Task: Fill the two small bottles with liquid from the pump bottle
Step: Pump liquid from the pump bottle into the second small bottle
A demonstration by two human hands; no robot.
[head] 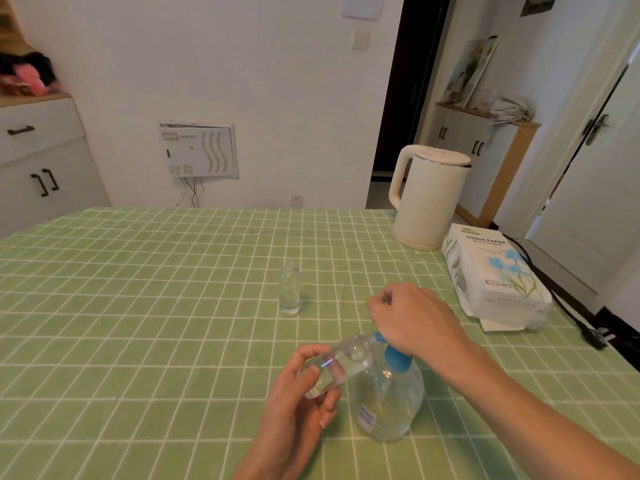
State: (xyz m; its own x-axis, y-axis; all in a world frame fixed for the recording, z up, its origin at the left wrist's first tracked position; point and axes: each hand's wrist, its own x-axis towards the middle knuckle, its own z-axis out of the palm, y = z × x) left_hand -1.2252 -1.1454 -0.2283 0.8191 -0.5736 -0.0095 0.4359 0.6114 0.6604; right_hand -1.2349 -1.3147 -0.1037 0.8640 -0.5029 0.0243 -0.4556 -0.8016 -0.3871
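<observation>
A clear pump bottle (388, 400) with a blue pump collar stands on the green checked tablecloth near the front. My right hand (412, 320) rests on top of its pump head, palm down, fingers curled loosely. My left hand (298, 393) grips a small clear bottle (341, 363), tilted with its mouth at the pump's spout. A second small clear bottle (290, 289) stands upright and uncapped farther back at the table's middle, a little liquid at its bottom.
A cream electric kettle (427, 199) stands at the back right. A pack of tissue paper (495, 275) lies at the right edge, beside a black power cord (571, 317). The table (138, 306) is covered by the green cloth.
</observation>
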